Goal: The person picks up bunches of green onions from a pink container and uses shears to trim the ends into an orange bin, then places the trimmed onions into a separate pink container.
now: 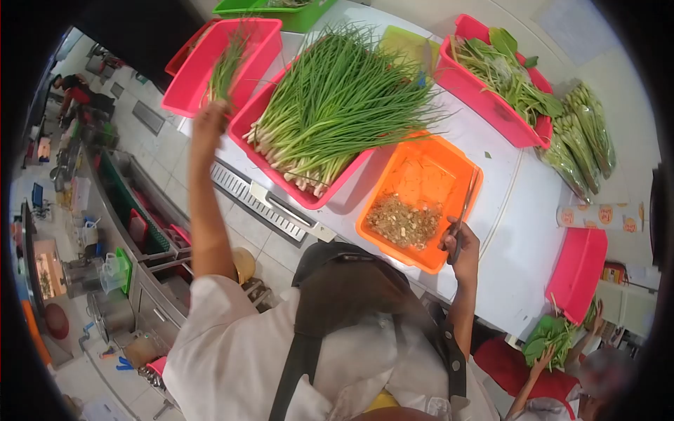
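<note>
My left hand (213, 118) is closed on the root end of a small bunch of green onions (226, 74), above the pink bin (184, 83) at the upper left. My right hand (461, 242) holds dark-handled scissors (466, 203), blades pointing up, over the right edge of an orange tub (453, 168). Root trimmings (401, 221) lie in the tub. Between my hands, a large pile of green onions (344, 105) fills another pink bin (319, 202), white ends toward me.
A pink bin of leafy greens (502, 116) stands at the upper right, beside bagged green vegetables (583, 140). A green board (404, 45) lies behind the onions. At lower right, a person (537, 372) handles leafy greens near a pink bin (577, 274).
</note>
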Action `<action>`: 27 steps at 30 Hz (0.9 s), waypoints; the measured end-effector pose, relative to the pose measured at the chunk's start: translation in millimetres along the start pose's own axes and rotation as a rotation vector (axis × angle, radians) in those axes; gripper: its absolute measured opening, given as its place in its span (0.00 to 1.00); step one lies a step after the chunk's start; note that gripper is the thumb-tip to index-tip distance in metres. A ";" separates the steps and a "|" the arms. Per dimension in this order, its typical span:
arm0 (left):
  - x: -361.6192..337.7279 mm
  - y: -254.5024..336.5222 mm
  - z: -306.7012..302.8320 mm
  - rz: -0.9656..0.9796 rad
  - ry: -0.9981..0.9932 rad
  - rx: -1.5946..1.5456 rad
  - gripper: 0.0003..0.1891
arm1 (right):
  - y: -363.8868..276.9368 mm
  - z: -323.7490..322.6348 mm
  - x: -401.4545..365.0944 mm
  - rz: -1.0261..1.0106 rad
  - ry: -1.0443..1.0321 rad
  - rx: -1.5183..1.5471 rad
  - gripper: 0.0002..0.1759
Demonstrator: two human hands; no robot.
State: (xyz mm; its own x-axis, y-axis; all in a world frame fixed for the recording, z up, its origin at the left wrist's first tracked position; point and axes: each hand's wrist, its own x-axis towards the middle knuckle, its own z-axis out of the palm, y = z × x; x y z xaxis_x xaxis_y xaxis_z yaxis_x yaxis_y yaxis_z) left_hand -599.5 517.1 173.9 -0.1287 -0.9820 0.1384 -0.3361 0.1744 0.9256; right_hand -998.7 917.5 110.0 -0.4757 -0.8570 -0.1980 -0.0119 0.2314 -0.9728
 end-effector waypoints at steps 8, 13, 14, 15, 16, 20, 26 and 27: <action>99.4 16.8 -7.8 0.490 0.006 0.301 0.15 | -0.5 11.0 -2.2 0.020 -0.005 -0.023 0.34; -2.7 6.5 66.0 0.252 -0.757 0.410 0.15 | -2.4 11.9 -9.6 0.083 0.040 -0.026 0.30; -17.5 -3.5 77.9 0.217 -0.733 0.389 0.15 | -1.0 10.6 -12.0 0.085 0.047 -0.016 0.29; -29.3 -7.9 87.2 0.181 -0.707 0.368 0.15 | -0.8 9.9 -12.7 0.098 0.063 0.000 0.29; -38.1 -1.0 92.1 0.188 -0.639 0.411 0.14 | -1.1 10.5 -12.2 0.111 0.076 0.016 0.29; -43.9 3.6 88.0 0.119 -0.614 0.405 0.14 | 0.3 9.9 -6.7 0.113 0.055 0.070 0.27; -29.6 2.1 61.2 0.064 -0.434 0.214 0.13 | -0.6 8.5 3.8 0.149 0.005 0.063 0.27; -28.3 6.0 55.8 0.023 -0.409 0.140 0.13 | 2.1 8.1 5.3 0.144 -0.003 0.073 0.27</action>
State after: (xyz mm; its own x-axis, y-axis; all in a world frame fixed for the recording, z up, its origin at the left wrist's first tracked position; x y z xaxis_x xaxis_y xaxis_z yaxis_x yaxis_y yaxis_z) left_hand -649.9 550.0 155.9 -0.4871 -0.8732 -0.0190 -0.4482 0.2313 0.8635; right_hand -994.1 909.8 105.9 -0.4654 -0.8189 -0.3359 0.1201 0.3176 -0.9406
